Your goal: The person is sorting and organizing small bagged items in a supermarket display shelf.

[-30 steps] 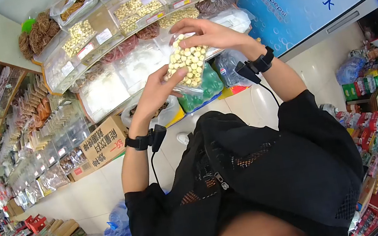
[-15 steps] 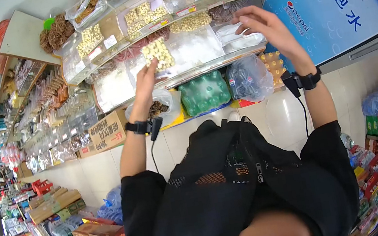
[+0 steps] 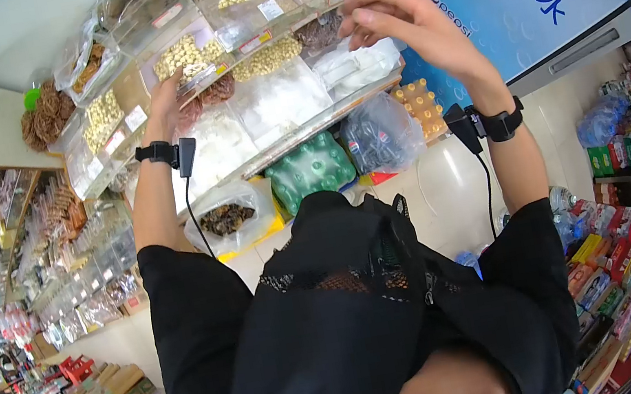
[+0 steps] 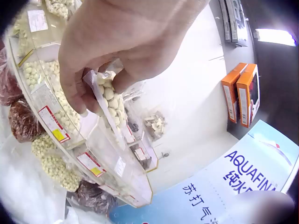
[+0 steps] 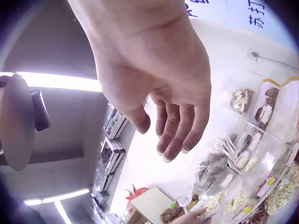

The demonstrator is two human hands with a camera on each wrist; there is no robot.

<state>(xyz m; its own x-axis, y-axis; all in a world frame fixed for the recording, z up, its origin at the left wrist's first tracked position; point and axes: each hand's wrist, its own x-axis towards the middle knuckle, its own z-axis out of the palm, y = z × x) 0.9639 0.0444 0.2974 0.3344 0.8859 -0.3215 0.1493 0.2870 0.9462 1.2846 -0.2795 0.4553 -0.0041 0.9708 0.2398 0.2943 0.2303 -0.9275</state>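
Note:
My left hand (image 3: 166, 105) reaches over the tiered display at the upper left in the head view. Between its thumb and fingers it pinches a clear bag of lotus seeds (image 4: 110, 100), cream-coloured and round. The bag overlaps a clear bin (image 4: 70, 114) of similar pale seeds. In the head view the bag blends with the seeds in that bin. My right hand (image 3: 421, 28) hovers in front of the display's right end, fingers loosely bent and holding nothing. The right wrist view shows the same bare right hand (image 5: 159, 79), its thumb apart from the fingers.
White plastic bags (image 3: 276, 104) cover the display's lower ledge. Below stand a green bottle pack (image 3: 311, 171), dark bottles in plastic (image 3: 380, 137) and an open bag of dark dried goods (image 3: 227, 219). A blue fridge (image 3: 501, 11) borders the right side.
Both hands were on the bag of lotus seeds; the right let go and moved right. My left hand has carried the bag left and up to the bins.

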